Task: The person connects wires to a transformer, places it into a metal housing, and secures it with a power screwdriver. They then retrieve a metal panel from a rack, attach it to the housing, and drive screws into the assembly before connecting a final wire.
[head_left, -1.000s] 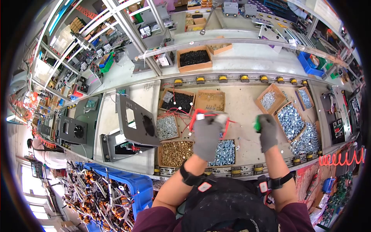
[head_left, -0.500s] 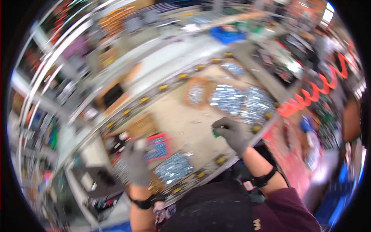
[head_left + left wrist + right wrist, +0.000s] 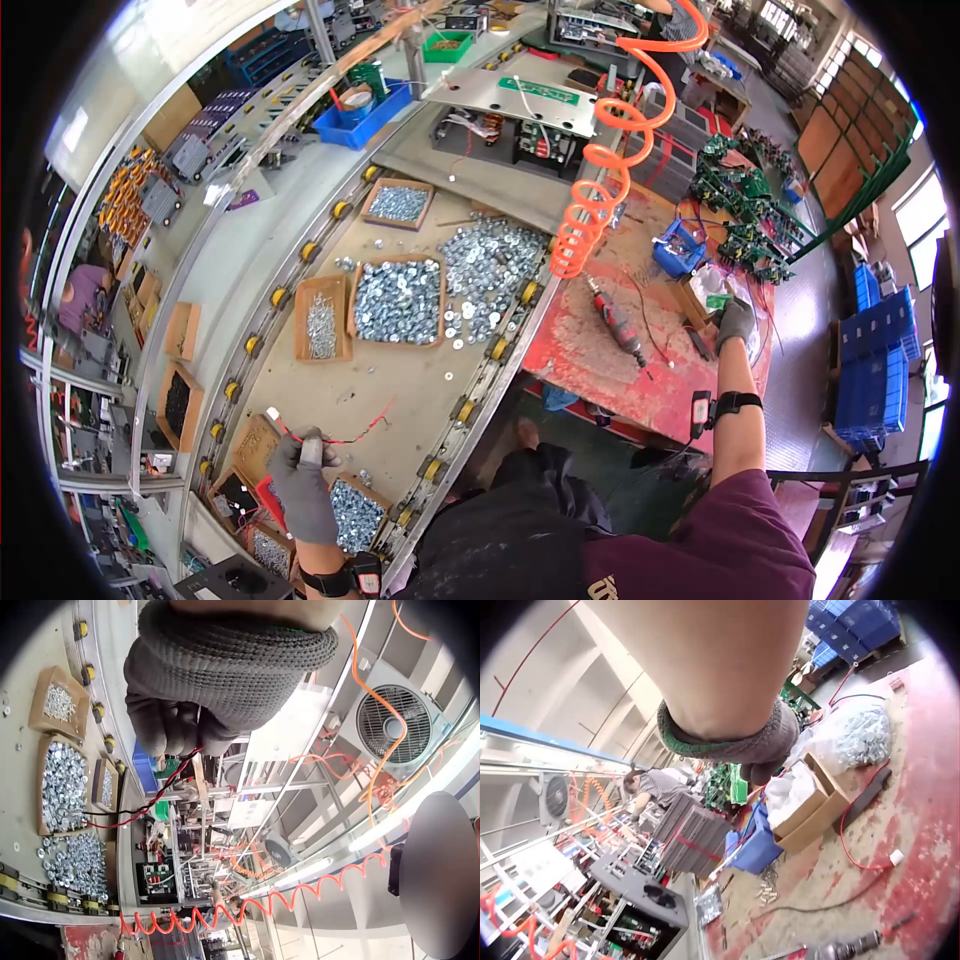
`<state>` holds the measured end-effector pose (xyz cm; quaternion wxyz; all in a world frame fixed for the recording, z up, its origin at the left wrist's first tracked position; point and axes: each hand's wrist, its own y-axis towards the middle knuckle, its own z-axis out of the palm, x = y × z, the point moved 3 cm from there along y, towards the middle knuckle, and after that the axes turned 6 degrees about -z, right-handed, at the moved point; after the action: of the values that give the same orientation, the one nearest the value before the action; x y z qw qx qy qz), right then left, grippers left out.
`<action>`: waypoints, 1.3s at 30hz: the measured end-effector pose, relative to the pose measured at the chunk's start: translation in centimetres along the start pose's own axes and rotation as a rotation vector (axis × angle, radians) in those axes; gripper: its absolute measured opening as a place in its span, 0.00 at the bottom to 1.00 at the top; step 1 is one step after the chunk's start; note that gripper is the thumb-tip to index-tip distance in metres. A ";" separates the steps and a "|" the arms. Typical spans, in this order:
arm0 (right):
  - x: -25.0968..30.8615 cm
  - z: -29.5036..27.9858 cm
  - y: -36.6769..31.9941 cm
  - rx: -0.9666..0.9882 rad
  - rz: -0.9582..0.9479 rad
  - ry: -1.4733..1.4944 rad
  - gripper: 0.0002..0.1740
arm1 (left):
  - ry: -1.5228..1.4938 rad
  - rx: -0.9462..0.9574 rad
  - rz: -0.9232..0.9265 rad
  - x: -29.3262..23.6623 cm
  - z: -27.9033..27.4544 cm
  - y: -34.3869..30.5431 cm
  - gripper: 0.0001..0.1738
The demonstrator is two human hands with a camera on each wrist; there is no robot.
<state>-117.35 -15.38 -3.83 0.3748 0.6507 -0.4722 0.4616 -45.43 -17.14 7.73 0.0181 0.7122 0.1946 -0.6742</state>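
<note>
My left gloved hand [image 3: 305, 490] is raised over the near-left parts boxes and pinches a thin red-and-black wire lead [image 3: 350, 438]. One end of the lead carries a white connector [image 3: 272, 413]. In the left wrist view the twisted strands [image 3: 161, 791] hang from between thumb and fingertips. My right gloved hand [image 3: 737, 322] reaches over the far part of the red worktable, its fingertips at a small bright green piece [image 3: 717, 300] beside a clear plastic bag. The right wrist view shows this green piece [image 3: 739, 793] right at the curled fingers, with the palm hidden.
A red power screwdriver [image 3: 618, 320] lies on the scuffed red table [image 3: 570, 345], near a blue bin [image 3: 680, 248] and a cardboard box [image 3: 814, 806]. An orange coiled hose [image 3: 625, 150] hangs above. Boxes of washers [image 3: 398, 300] and screws [image 3: 320, 325] sit on the roller-edged bench.
The head view has swung right, from the bench to the red table. My right hand has carried the green piece across to the table's far side. The left hand stays over the bench with the wire.
</note>
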 end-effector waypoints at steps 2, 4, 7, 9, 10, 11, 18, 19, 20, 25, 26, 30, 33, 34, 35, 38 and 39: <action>-2.5 0.5 4.8 -0.005 0.089 0.114 0.12 | 0.081 0.114 0.063 -1.9 5.0 -0.4 0.11; -5.0 1.0 8.1 0.021 0.110 0.183 0.15 | 0.102 0.130 0.052 -2.9 9.1 -0.8 0.11; -6.0 0.7 10.0 -0.017 0.140 -0.131 0.25 | 0.124 0.171 0.041 -3.8 13.6 -0.9 0.11; -7.1 -0.2 10.7 -0.092 0.059 -0.190 0.31 | 0.110 0.180 0.034 -4.0 15.6 -0.7 0.12; -11.5 0.0 13.3 -0.131 -0.161 -0.266 0.28 | 0.087 0.190 0.028 -4.2 16.2 -0.8 0.13; -5.7 1.3 7.4 -0.005 -0.132 0.023 0.22 | 0.093 0.201 0.009 -4.3 16.6 -0.7 0.13; 15.4 10.2 -18.7 1.201 -0.661 0.214 0.10 | -0.064 0.193 -0.092 -4.7 17.2 -1.0 0.14; 16.8 11.0 -21.7 1.336 -0.685 0.211 0.12 | -0.081 0.209 -0.104 -4.9 16.9 -1.4 0.14; 18.1 11.8 -24.7 1.472 -0.712 0.209 0.14 | -0.099 0.223 -0.114 -5.0 16.4 -1.7 0.13; 22.3 13.7 -37.1 1.984 -0.810 0.170 0.15 | -0.200 0.120 -0.107 -4.9 11.6 -4.2 0.12; 22.2 14.0 -38.9 2.030 -0.830 0.178 0.15 | -0.217 0.072 -0.103 -4.8 10.3 -4.7 0.12; 20.7 14.3 -45.7 2.105 -0.692 0.259 0.07 | -0.334 -0.045 -0.077 -3.8 4.6 -6.8 0.13; 21.1 13.7 -50.2 2.252 -0.085 0.108 0.06 | -0.437 -0.119 -0.081 -2.8 0.4 -7.7 0.13; 21.1 13.4 -51.9 2.284 -0.096 0.105 0.07 | -0.437 -0.111 -0.088 -2.5 -0.8 -7.8 0.13; 21.1 13.1 -53.5 2.313 -0.105 0.099 0.07 | -0.438 -0.100 -0.097 -2.2 -2.1 -8.0 0.13; 21.3 12.7 -57.7 2.382 -0.310 -0.001 0.08 | -0.440 -0.058 -0.108 -1.8 -6.0 -8.6 0.12; 21.4 12.6 -59.1 2.387 -0.317 -0.013 0.08 | -0.420 -0.022 -0.144 -1.5 -7.4 -8.6 0.11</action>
<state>-54.72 -16.63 9.84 -0.4135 0.6404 0.3361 0.5531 -41.02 -7.49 11.92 0.0178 0.5400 0.2444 -0.8052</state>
